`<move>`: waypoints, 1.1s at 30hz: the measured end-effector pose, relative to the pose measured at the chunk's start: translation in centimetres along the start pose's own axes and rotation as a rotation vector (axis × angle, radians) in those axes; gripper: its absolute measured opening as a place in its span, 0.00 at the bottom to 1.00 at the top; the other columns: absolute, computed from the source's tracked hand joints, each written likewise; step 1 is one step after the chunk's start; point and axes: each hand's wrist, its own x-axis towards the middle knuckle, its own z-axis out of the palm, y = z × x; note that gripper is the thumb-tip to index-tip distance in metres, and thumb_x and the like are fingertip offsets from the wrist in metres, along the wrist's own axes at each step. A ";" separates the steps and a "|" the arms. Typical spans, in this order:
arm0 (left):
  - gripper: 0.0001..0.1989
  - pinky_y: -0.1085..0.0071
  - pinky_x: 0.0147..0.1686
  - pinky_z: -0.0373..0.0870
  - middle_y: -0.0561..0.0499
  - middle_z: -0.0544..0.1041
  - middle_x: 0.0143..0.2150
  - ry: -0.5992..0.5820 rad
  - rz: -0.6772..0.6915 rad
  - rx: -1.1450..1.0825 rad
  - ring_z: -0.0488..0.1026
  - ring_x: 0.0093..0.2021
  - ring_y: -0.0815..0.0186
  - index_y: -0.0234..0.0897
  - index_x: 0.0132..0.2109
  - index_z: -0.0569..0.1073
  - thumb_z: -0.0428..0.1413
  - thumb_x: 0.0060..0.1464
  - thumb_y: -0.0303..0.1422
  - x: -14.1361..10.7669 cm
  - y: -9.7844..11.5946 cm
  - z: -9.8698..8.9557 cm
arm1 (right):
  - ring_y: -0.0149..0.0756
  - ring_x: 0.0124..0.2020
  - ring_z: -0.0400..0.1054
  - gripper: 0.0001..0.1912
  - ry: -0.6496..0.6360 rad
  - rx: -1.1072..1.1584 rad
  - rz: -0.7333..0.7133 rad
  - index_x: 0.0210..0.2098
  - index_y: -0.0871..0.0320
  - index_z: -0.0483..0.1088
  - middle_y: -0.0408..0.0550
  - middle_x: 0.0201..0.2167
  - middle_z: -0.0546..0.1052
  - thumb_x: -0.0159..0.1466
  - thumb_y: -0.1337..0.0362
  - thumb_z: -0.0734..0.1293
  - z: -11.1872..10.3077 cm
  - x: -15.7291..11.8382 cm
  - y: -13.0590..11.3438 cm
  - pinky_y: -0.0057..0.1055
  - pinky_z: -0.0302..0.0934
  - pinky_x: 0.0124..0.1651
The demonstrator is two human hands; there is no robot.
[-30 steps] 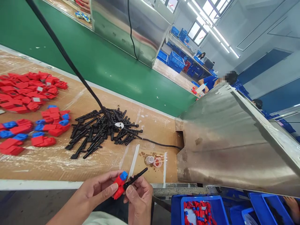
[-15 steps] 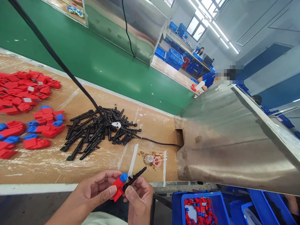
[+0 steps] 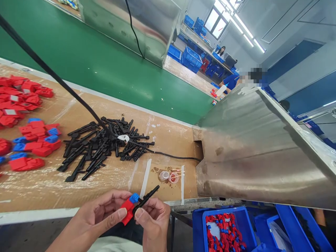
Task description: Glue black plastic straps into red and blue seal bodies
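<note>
My left hand (image 3: 106,213) pinches a red toy arm (image 3: 127,210) with a blue fist at its upper end. Between the thumb and fingers of my right hand (image 3: 154,220) is a black toy gun (image 3: 148,198), its barrel pointing up and right. The gun's rear end meets the side of the arm near the blue fist; whether it sits in the fist I cannot tell. A pile of black toy guns (image 3: 91,147) lies on the cardboard-covered table ahead, and red toy arms with blue fists (image 3: 39,148) lie to the left.
Two small cups (image 3: 173,177) with thin sticks stand between white tape strips. A black cable (image 3: 65,87) crosses the table. On the right rises a metal panel (image 3: 249,147); below it a blue bin (image 3: 250,227) holds red and blue parts. A co-worker's blue sleeve (image 3: 231,81) shows beyond.
The view has shifted slightly, so the table things sit further left. Both hands keep hold of the arm and gun, which remain together with little visible change.
</note>
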 end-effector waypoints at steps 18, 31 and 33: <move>0.18 0.68 0.42 0.82 0.50 0.88 0.38 0.091 0.250 0.314 0.85 0.38 0.52 0.52 0.50 0.89 0.71 0.56 0.50 -0.5 -0.4 -0.1 | 0.28 0.20 0.58 0.20 0.061 0.051 -0.068 0.21 0.57 0.82 0.39 0.16 0.69 0.44 0.49 0.87 0.2 0.3 1.4 0.27 0.58 0.26; 0.13 0.63 0.42 0.81 0.46 0.85 0.37 0.139 0.287 0.239 0.80 0.40 0.46 0.51 0.43 0.91 0.72 0.53 0.50 -0.7 -0.4 0.3 | 0.27 0.19 0.57 0.23 -0.037 -0.083 -0.106 0.21 0.58 0.80 0.40 0.16 0.70 0.50 0.45 0.84 0.2 0.1 0.9 0.27 0.55 0.25; 0.16 0.63 0.41 0.81 0.47 0.85 0.38 0.051 0.212 0.179 0.81 0.40 0.47 0.50 0.45 0.90 0.71 0.55 0.52 -0.7 -0.2 0.1 | 0.27 0.18 0.58 0.23 -0.131 -0.059 -0.063 0.27 0.58 0.82 0.41 0.18 0.72 0.52 0.44 0.84 0.0 0.3 0.5 0.26 0.55 0.23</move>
